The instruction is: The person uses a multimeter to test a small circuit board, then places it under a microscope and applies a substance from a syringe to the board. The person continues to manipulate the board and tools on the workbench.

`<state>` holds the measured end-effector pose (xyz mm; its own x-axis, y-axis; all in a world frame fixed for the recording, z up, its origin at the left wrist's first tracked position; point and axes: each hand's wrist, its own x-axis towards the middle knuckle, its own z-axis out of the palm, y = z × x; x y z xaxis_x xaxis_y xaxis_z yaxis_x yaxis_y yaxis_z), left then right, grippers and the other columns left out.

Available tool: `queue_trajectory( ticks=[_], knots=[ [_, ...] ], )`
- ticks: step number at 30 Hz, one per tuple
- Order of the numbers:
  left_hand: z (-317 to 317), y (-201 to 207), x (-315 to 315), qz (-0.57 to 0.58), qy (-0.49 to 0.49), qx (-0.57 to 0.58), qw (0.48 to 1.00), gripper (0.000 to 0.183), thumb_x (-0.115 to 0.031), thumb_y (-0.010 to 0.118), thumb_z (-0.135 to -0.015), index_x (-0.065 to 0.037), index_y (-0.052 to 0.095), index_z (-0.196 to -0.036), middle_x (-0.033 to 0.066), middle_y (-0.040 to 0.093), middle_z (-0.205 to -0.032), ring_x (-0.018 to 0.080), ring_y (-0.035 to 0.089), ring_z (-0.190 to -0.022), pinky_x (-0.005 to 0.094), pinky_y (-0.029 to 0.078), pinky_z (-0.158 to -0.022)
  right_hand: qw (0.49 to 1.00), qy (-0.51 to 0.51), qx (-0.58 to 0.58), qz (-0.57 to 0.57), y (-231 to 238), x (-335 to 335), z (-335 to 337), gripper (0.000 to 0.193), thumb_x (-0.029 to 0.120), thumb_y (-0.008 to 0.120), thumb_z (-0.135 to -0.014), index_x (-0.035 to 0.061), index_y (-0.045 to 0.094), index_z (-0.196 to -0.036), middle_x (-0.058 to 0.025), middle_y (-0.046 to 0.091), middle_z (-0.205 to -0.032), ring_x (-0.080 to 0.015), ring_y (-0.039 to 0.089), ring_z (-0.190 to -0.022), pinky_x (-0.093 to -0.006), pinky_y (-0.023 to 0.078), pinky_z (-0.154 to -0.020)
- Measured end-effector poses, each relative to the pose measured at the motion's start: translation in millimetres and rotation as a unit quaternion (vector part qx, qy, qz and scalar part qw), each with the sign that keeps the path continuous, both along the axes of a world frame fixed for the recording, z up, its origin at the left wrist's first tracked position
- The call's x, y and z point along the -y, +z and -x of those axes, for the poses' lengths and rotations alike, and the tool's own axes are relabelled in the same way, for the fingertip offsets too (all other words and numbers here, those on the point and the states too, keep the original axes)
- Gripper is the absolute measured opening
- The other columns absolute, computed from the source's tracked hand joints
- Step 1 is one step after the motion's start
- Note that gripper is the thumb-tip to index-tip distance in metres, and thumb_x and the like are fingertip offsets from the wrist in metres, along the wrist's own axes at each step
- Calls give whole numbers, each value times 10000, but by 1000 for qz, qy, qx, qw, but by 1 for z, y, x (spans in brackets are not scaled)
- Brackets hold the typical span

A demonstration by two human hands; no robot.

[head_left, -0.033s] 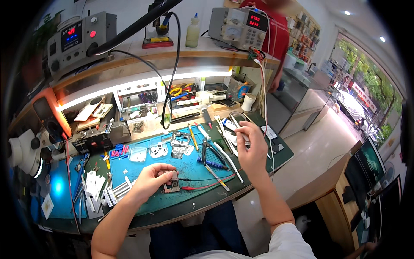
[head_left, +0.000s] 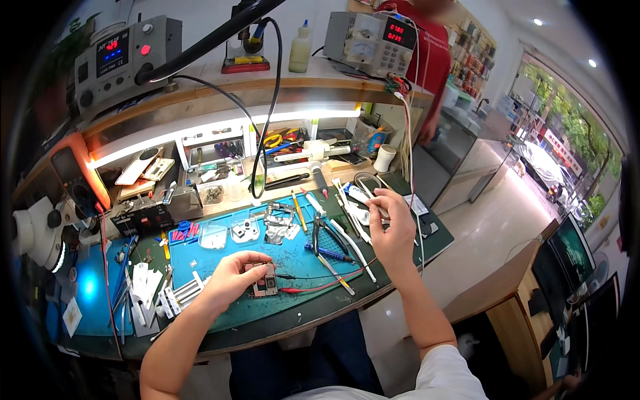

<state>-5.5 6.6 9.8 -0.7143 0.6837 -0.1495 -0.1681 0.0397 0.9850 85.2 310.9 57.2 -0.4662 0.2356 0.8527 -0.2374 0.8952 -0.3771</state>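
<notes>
At the near edge of the blue work mat [head_left: 180, 267], my left hand [head_left: 232, 283] is closed on a small circuit board [head_left: 269, 283], thumb over its top. A red lead [head_left: 297, 291] and a black lead [head_left: 288, 277] run rightward from the board. My right hand [head_left: 395, 233] is raised over the bench's right side, thumb and fingers pinched together. Whatever may be between those fingers cannot be made out. Just behind it lies a white and blue tube [head_left: 357, 193]. Between the hands rest black-handled pliers [head_left: 316, 233] and a blue screwdriver [head_left: 325, 252].
A metal clamp fixture [head_left: 175, 303] lies left of my left hand. Small clear trays [head_left: 214, 237] sit behind it. A microscope [head_left: 40, 230] stands far left. On the shelf are a hot-air station [head_left: 123, 57] and a power supply [head_left: 367, 43]. A person in red [head_left: 427, 53] stands beyond.
</notes>
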Motion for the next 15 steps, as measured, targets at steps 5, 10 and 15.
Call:
queue_trajectory(
  ticks=[5,10,15],
  knots=[
    [1,5,3,6,-23,-8,1000,296,-91,643,-965,18,619,-1239,58,689,-1056,99,617,-856,260,549,-735,994,-37,87,-48,-38,-26,9,109,6,655,-877,6,687,-981,-129,692,-1080,-322,689,-945,-396,555,-817],
    [4,5,6,6,-30,-14,999,329,-46,614,-956,20,592,-1278,68,685,-1084,110,626,-870,274,554,-763,979,-8,182,-89,-46,-24,21,155,76,647,-889,0,693,-1015,-132,692,-1084,-337,685,-948,-399,557,-815],
    [5,2,11,-2,-20,-22,1000,351,-14,600,-948,12,575,-1297,73,680,-1093,117,632,-899,281,555,-779,975,12,185,-120,-24,2,21,179,118,652,-899,15,698,-1038,-120,702,-1054,-322,693,-904,-404,558,-791]
  ],
)
